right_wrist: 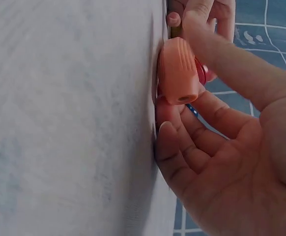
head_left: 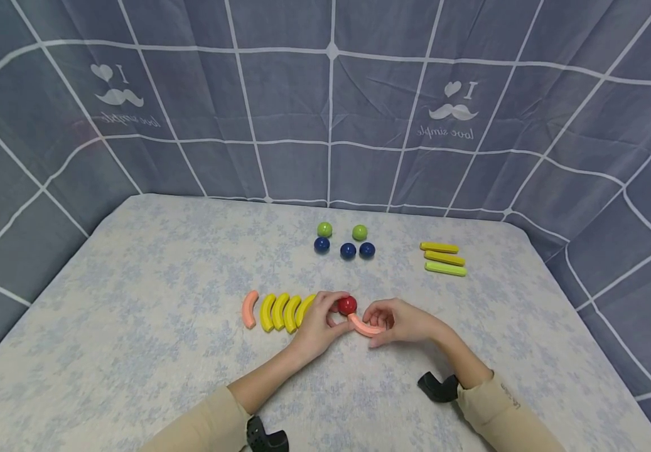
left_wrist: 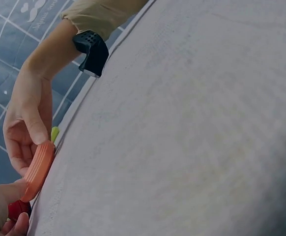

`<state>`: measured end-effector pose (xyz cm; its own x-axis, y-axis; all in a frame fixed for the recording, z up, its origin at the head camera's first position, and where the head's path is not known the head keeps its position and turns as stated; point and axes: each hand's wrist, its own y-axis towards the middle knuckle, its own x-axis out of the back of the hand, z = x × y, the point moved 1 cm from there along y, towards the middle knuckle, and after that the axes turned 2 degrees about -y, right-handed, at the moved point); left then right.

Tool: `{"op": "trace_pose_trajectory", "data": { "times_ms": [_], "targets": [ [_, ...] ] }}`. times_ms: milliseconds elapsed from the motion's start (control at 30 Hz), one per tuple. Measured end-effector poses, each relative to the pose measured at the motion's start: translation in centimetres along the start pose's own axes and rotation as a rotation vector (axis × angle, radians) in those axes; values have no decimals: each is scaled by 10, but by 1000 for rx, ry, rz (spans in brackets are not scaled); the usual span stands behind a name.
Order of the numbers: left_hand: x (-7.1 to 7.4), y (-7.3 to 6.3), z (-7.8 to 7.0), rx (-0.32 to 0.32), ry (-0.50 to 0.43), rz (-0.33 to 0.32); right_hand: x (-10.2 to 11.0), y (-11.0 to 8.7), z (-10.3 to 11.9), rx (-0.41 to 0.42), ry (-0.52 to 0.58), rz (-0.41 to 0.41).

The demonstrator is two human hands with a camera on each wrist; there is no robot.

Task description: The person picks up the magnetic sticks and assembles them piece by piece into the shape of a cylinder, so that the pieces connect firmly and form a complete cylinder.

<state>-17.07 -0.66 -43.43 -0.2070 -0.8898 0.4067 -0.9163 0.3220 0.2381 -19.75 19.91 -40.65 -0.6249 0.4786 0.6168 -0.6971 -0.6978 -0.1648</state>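
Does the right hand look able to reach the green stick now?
Probably yes: only bare tablecloth shows between the right hand and the green stick, though that hand holds the curved pink piece by the red ball.

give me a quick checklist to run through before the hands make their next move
1. Left hand on red ball: ok, its fingers touch the ball.
2. Right hand on pink piece: ok, thumb and fingers are at its right end.
3. Pink piece let go: not ok, the right hand holds it.
4. Pink piece touching red ball: cannot tell, they look adjoining in the head view.
5. Rightmost banana fully in view: not ok, the left hand covers part of it.
6. Sticks clear of the right hand: ok, they lie farther back and to the right.
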Motion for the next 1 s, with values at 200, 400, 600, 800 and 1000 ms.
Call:
{"op": "trace_pose_trajectory", "data": {
  "times_ms": [200,400,600,800,1000],
  "targets": [
    [0,0,0,8,-23,-23,1,-3,0,-4,-33,-56],
    [0,1,-1,21,-44,-42,4,-6,-4,-21,-11,-120],
    [-1,0,-3,6,-58,-51,4,-5,-3,5,-13,-153],
    [-5,2,-2,-11,-57,-54,1,-1,0,7,-26,-174],
    [-3,0,-2,5,-102,-26,-1,-1,1,17,-22,-175]
  ]
}}
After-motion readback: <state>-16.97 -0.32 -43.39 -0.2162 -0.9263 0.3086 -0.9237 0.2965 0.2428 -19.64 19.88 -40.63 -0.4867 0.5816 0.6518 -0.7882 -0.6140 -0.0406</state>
